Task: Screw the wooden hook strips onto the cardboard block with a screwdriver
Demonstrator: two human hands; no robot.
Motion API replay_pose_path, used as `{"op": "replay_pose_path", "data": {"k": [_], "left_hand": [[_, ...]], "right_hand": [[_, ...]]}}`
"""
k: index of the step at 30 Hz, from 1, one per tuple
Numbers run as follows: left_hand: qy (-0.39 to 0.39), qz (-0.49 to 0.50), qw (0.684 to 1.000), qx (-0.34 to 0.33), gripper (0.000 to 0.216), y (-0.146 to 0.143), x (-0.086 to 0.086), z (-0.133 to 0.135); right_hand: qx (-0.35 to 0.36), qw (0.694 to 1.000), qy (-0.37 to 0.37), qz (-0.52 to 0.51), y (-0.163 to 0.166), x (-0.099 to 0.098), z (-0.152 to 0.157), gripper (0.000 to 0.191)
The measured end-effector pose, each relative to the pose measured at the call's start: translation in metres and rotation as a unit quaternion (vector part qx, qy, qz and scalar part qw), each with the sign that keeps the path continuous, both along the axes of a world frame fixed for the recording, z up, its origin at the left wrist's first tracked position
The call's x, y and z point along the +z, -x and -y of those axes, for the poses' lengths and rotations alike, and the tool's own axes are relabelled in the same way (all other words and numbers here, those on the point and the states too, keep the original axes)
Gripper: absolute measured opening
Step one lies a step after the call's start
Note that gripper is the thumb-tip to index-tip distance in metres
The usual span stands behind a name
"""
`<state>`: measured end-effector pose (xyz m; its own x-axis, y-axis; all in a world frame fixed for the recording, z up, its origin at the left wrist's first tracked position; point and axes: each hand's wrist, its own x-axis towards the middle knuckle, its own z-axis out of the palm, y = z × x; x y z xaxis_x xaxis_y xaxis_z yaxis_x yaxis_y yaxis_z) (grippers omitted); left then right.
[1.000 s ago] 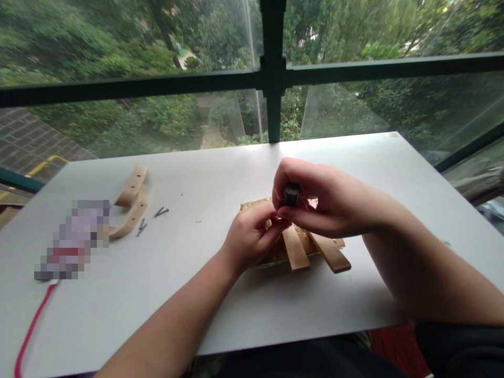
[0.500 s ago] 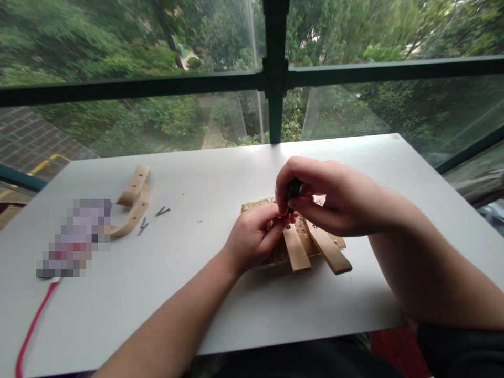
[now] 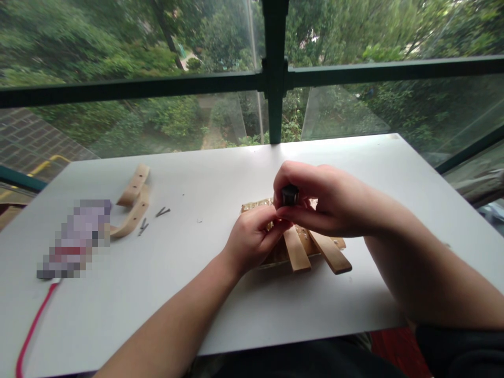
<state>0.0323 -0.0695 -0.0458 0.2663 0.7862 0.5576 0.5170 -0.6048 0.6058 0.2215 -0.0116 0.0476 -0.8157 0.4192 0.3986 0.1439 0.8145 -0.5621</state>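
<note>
Head view: your right hand [image 3: 321, 198], gripping the black handle [image 3: 290, 193], has rolled back, likely mid-turn; your left hand [image 3: 254, 231] pinches, object hidden.

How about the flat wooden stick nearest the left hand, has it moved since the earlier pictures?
No. Its top is hidden, but the wooden stick's visible end sits in the same spot, measured against the window post.
</note>
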Motion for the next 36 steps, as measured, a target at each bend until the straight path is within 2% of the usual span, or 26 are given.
{"op": "replay_pose_path", "data": {"k": [4,9,17,28,33,36], "left_hand": [[0.017,-0.001,1.000,-0.013,0.014,0.0006,0.0010,-0.0005],[0.017,-0.006,1.000,-0.014,0.015,-0.0004,0.0047,-0.0001],[0.020,-0.004,0.999,-0.029,0.017,-0.0013,0.0046,-0.0004],[0.030,0.007,0.999,-0.017,0.012,-0.0010,0.0016,0.0005],[0.025,0.017,0.999,-0.024,0.016,0.0000,0.0010,-0.0004],[0.033,0.021,0.999,-0.028,0.015,0.0001,0.0010,-0.0010]], "right_hand": [[0.019,0.999,0.030,0.004,-0.0026,0.0022,0.0003,0.018],[0.081,0.993,0.078,-0.038,-0.0052,0.0046,0.0011,0.042],[0.033,0.998,0.041,-0.017,-0.0041,0.0025,-0.0015,0.024],[0.019,0.999,0.038,-0.013,-0.0018,-0.0031,0.0000,0.022],[0.030,0.999,0.028,0.002,-0.0030,-0.0006,0.0021,0.020],[0.059,0.997,0.047,0.014,-0.0048,0.0034,0.0026,0.030]]}}
